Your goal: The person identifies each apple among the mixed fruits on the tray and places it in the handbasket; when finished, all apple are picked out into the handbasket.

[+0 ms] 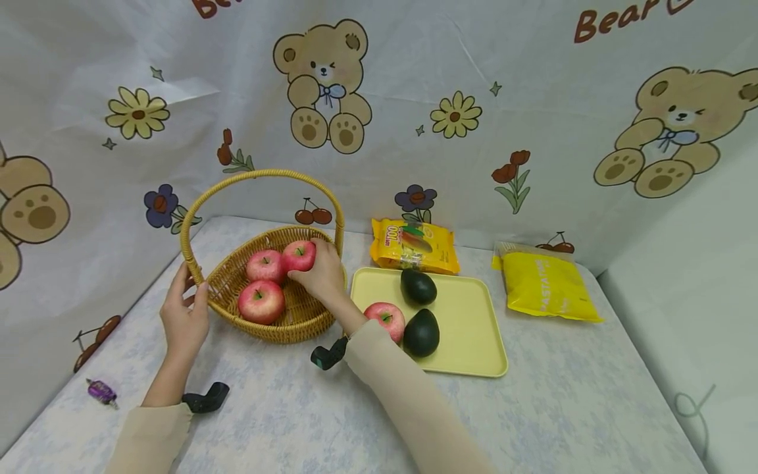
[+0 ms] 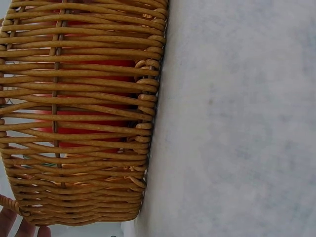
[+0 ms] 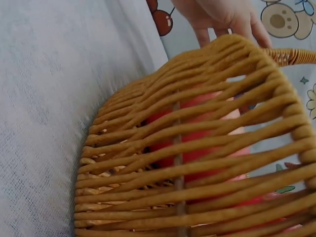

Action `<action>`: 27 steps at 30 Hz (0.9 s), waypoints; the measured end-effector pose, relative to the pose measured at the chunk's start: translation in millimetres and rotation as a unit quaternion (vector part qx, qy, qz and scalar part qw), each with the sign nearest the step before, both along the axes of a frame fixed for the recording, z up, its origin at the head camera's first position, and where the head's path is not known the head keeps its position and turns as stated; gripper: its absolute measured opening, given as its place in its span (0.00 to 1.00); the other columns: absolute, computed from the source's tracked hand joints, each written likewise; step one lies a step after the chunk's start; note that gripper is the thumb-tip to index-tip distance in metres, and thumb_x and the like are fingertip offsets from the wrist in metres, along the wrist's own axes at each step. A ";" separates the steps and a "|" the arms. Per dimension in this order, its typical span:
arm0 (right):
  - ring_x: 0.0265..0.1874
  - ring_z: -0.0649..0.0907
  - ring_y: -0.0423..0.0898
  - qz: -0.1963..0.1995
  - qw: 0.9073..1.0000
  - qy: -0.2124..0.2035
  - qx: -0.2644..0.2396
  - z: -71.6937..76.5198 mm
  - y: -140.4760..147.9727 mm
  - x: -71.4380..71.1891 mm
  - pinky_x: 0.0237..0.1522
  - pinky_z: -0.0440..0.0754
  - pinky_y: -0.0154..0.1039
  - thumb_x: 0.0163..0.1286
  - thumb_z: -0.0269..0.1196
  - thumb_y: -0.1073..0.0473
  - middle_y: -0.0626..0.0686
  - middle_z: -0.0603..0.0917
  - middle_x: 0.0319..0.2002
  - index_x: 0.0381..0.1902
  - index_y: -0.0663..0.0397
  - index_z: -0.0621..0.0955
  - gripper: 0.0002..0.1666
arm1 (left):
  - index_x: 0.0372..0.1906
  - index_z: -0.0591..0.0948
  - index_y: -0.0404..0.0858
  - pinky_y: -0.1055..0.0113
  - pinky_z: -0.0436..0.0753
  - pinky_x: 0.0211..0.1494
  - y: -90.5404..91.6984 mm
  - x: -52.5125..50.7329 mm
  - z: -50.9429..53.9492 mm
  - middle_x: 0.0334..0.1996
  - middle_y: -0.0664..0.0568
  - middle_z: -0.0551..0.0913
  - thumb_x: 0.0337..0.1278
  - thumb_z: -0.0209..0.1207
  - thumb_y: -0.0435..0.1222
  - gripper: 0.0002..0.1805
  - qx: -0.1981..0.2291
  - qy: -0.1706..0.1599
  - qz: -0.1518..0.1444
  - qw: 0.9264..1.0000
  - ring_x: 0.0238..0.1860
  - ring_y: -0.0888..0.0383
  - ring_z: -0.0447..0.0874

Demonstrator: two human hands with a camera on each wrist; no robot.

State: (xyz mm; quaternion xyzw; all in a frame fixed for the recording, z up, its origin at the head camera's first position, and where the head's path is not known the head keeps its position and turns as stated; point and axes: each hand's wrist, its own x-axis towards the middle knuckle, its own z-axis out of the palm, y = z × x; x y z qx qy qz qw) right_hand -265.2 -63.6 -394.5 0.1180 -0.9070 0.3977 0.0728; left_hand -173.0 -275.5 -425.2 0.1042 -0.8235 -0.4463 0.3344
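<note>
A wicker basket (image 1: 284, 332) with a tall arched handle stands on the left of the table. My left hand (image 1: 185, 322) grips its left rim at the foot of the handle; some of those fingers (image 2: 23, 228) show in the left wrist view's lower corner. Over the basket's right side reaches my right hand (image 1: 322, 273), holding a red apple (image 1: 299, 255) inside. Two more apples are in the basket: one apple (image 1: 265, 266) beside the held one, another apple (image 1: 261, 302) nearer the front. Through the weave, both wrist views show only red patches.
Right of the basket, a yellow tray (image 1: 468, 329) carries an apple (image 1: 386, 319) and two dark avocados (image 1: 421, 334). Behind it lies a yellow snack packet (image 1: 414, 245). A yellow pasta bag (image 1: 547, 284) is farther right. A purple wrapped candy (image 1: 102, 392) lies front left.
</note>
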 end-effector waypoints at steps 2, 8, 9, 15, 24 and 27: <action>0.59 0.77 0.51 -0.004 1.000 -0.011 0.002 -1.4 -2.1 -3.4 0.61 0.76 0.46 0.53 0.76 0.51 0.57 0.75 0.61 0.66 0.56 0.70 0.46 | 0.74 0.64 0.45 0.87 0.67 0.47 1.0 -0.6 0.2 0.63 0.43 0.76 0.72 0.50 0.32 0.28 0.000 0.001 -0.001 1.000 0.62 0.45 0.74; 0.58 0.78 0.52 -0.019 0.999 -0.038 0.005 -6.5 -5.6 -11.2 0.60 0.77 0.46 0.51 0.77 0.50 0.57 0.76 0.59 0.66 0.56 0.70 0.47 | 0.73 0.65 0.44 0.87 0.67 0.47 1.7 -2.4 0.5 0.63 0.43 0.76 0.71 0.50 0.31 0.28 -0.005 0.012 -0.004 1.000 0.61 0.44 0.74; 0.58 0.78 0.52 -0.020 0.999 -0.039 0.005 -7.2 -5.9 -12.0 0.60 0.77 0.46 0.51 0.77 0.50 0.57 0.76 0.59 0.66 0.56 0.70 0.47 | 0.73 0.65 0.44 0.87 0.67 0.47 1.5 -2.5 0.4 0.63 0.43 0.76 0.71 0.50 0.31 0.28 -0.005 0.013 -0.005 1.000 0.61 0.44 0.74; 0.59 0.77 0.52 -0.019 0.998 -0.062 0.010 -10.2 -10.3 -14.0 0.61 0.77 0.45 0.52 0.77 0.50 0.58 0.74 0.60 0.66 0.56 0.68 0.47 | 0.74 0.64 0.45 0.87 0.67 0.47 0.2 -1.3 -0.3 0.63 0.43 0.76 0.71 0.50 0.32 0.28 0.000 0.006 -0.003 1.000 0.62 0.45 0.74; 0.59 0.78 0.55 -0.014 0.995 -0.095 0.028 -9.8 -13.0 -13.4 0.59 0.78 0.46 0.57 0.73 0.52 0.62 0.72 0.62 0.66 0.60 0.66 0.44 | 0.74 0.65 0.44 0.88 0.67 0.47 0.3 -0.4 -0.1 0.63 0.43 0.76 0.71 0.50 0.32 0.28 -0.003 0.007 0.000 1.000 0.61 0.44 0.74; 0.59 0.78 0.55 -0.015 0.995 -0.098 0.033 -10.0 -12.6 -13.7 0.59 0.79 0.45 0.58 0.73 0.51 0.61 0.73 0.62 0.67 0.59 0.66 0.44 | 0.74 0.65 0.44 0.89 0.67 0.47 0.5 -1.0 0.1 0.63 0.42 0.76 0.71 0.50 0.32 0.28 -0.005 0.009 -0.001 1.000 0.61 0.44 0.74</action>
